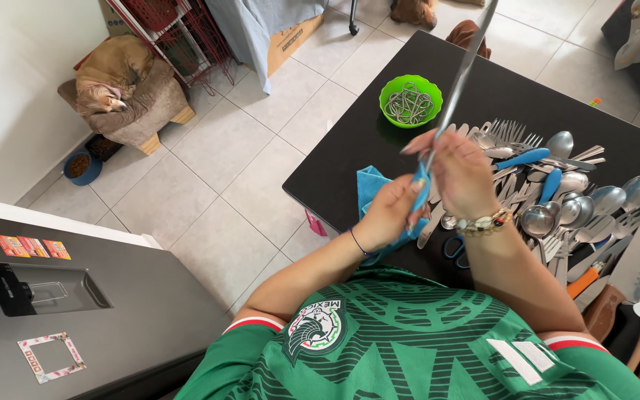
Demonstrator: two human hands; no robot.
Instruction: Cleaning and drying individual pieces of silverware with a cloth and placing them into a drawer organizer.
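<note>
Over a black table (pixel 364 141) set on a pale tiled floor (pixel 209 170), a person in a green jersey worked with both hands raised. Beyond the table's far left corner, a dog (pixel 109 74) lay curled on a brown cushion (pixel 150 104), with a small blue food dish (pixel 81 167) on the tiles beside it and a red wire rack (pixel 179 30) behind. Nearer than the table, at the person's left, stood a dark appliance (pixel 75 296) with magnets on it.

On the table's far side sat a green bowl (pixel 410 100) holding a tangle of thin metal pieces. To the right of the bowl spread a heap of cutlery (pixel 572 200): forks, spoons, knives, some with blue handles.

A long knife (pixel 453 89) with a blue handle was held upright above the table's near edge, its blade pointing away. The left hand (pixel 390 211) was closed around the handle, together with a blue cloth (pixel 370 189). The right hand (pixel 461 174) pinched the blade just above the handle.
</note>
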